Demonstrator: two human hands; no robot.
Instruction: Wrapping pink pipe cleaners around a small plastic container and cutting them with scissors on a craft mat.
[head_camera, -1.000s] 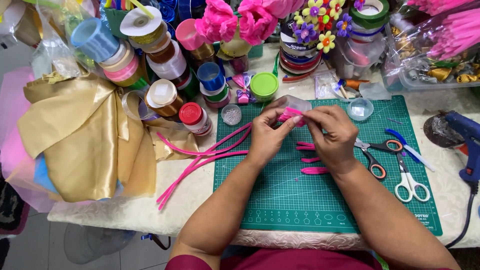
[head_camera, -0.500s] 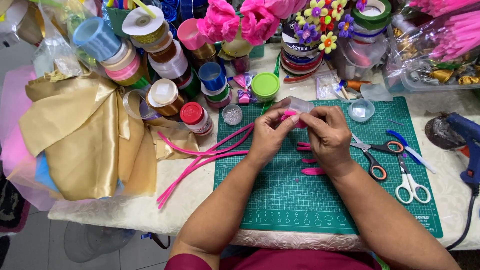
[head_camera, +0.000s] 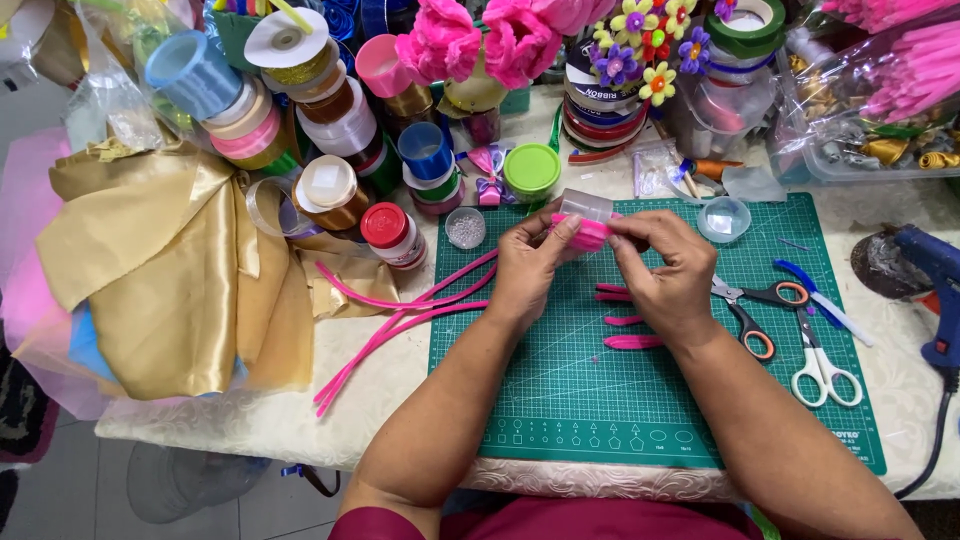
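Note:
Both hands meet over the far part of a green cutting mat (head_camera: 640, 400). My left hand (head_camera: 532, 262) and my right hand (head_camera: 668, 270) pinch a small folded piece of pink pipe cleaner (head_camera: 590, 234) between their fingertips. Long pink pipe cleaners (head_camera: 400, 320) trail left off the mat under my left forearm. Short cut pink pieces (head_camera: 628, 332) lie on the mat beneath my right hand. A small clear plastic container (head_camera: 586, 205) stands just behind the fingers.
Two pairs of scissors (head_camera: 790, 335) lie right of my right hand, a blue glue gun (head_camera: 935, 275) beyond them. Gold satin fabric (head_camera: 180, 280) is heaped at the left. Ribbon spools (head_camera: 300, 90), jars and pink craft flowers (head_camera: 480, 40) crowd the back of the table.
My hands have shifted slightly toward the far edge of the mat and keep working the pink piece between the fingertips. Nothing else has moved.

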